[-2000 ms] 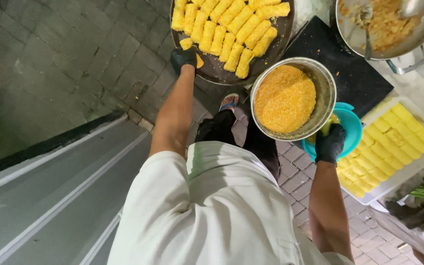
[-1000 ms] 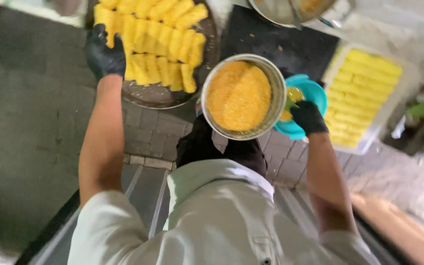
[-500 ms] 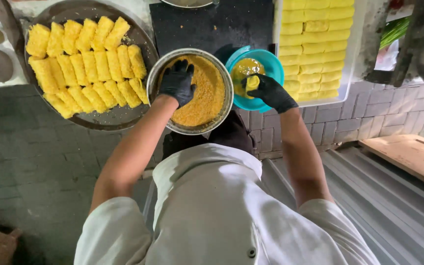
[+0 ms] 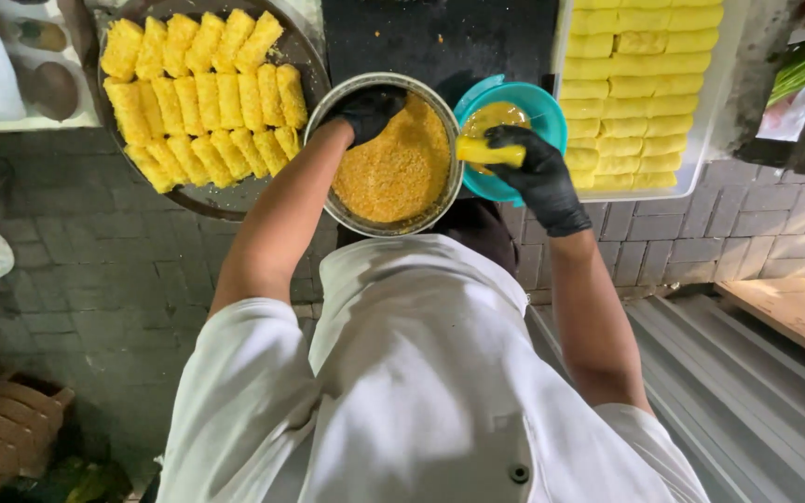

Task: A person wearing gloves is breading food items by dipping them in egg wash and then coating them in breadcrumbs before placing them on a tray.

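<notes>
Paved floor | right hand (image 4: 540,177) grip pinches yellow roll (image 4: 488,151) over teal bowl (image 4: 552,112) | left hand (image 4: 367,110) grip unclear

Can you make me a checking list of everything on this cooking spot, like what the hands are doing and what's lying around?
Surface: dark board under the bowls, grey paving around it.
Job's things: metal bowl of orange crumbs; teal bowl with yellow liquid; yellow roll; round tray of crumbed rolls; white tray of plain yellow rolls.
Clutter: stacked brown pieces lower left.
Grippers: left hand, black glove, in the crumbs; right hand, black glove, holds the roll over the teal bowl.
Cables: nothing seen.
Surroundings: corrugated metal sheet, wooden board.
</notes>
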